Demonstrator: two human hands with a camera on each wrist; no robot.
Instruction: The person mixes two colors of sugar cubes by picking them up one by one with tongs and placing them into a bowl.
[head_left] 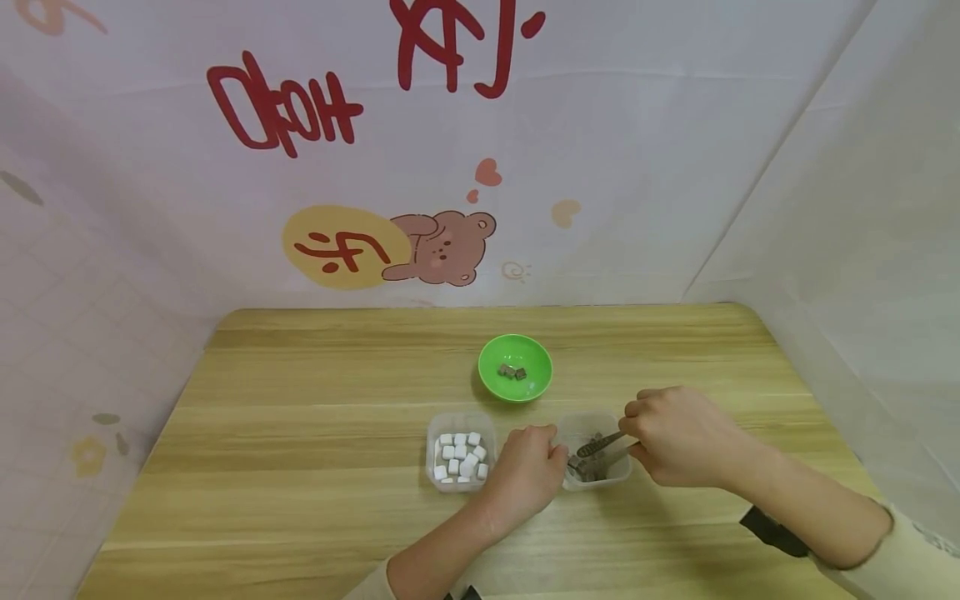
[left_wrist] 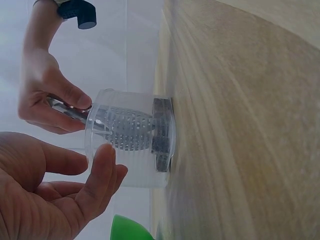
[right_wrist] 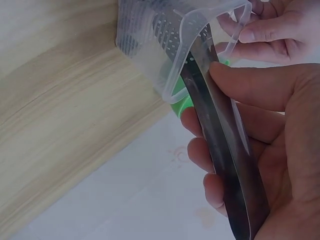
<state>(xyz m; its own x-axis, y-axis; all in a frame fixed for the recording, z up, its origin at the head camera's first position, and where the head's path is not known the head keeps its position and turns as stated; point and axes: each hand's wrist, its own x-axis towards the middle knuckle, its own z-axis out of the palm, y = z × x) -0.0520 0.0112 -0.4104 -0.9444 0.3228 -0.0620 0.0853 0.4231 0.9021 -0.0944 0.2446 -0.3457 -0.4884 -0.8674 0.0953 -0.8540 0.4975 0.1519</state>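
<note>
My right hand (head_left: pixel 675 437) grips metal tongs (right_wrist: pixel 220 135) by their long arms, thumb on one side and fingers curled along the other. The perforated tong heads (left_wrist: pixel 131 130) reach down inside a clear plastic container (left_wrist: pixel 135 172), right at the grey-brown cubes (left_wrist: pixel 161 145) on its bottom. On the container's near left side, my left hand (head_left: pixel 531 467) pinches the rim between thumb and fingers. Behind the containers stands a green bowl (head_left: pixel 516 392) with several similar cubes (head_left: pixel 512 372) inside.
Left of my left hand stands a second clear container (head_left: pixel 431 446) holding several white cubes (head_left: pixel 460 452). Everything stands on a wood-grain table (head_left: pixel 300 392). A printed white cloth (head_left: pixel 600 125) hangs behind it, with more cloth along both sides.
</note>
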